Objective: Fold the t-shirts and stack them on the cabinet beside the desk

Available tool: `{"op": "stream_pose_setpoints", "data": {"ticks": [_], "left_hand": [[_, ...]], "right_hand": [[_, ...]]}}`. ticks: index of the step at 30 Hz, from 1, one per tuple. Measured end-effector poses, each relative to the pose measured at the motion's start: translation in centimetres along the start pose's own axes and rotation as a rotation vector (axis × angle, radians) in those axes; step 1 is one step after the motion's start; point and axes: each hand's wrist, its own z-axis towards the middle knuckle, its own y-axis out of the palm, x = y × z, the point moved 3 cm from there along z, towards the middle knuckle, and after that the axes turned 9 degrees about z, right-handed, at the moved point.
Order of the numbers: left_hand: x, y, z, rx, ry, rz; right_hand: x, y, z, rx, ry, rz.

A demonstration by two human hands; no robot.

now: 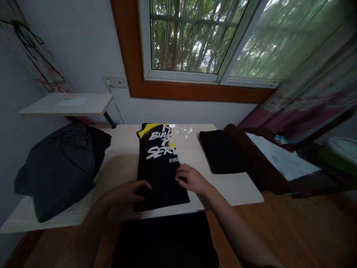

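Fingers (144, 183) of the left hand (128, 191) lie loosely open over a printed black T-shirt (163, 186) on the white table (237, 187); the right hand (193, 179) curls at the shirt's edge, whether pinching I cannot tell.

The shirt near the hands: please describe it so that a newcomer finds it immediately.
Find the window, then the pale table below it. The shirt lies mid-table, by the left hand and right hand. Unlike the grey cloth and folded black cloth, it shows large white letters.

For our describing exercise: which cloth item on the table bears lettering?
The central black shirt, lettered in white; the crumpled grey garment and folded black cloth show none.
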Motion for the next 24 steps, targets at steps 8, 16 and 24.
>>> {"op": "stream_pose_setpoints", "data": {"ticks": [8, 16, 24], "left_hand": [[-1.5, 1.1, -0.2, -0.142, -0.059, -0.116], [-2.5, -0.5, 0.8, -0.121, -0.066, -0.112], [-7.0, -7.3, 7.6, 0.779, -0.367, 0.114]], "right_hand": [[0.0, -0.1, -0.8, -0.082, 0.083, 0.053], [-0.3, -0.5, -1.6, -0.169, 0.167, 0.052], [-0.4, -0.5, -1.6, -0.183, 0.18, 0.072]]}}
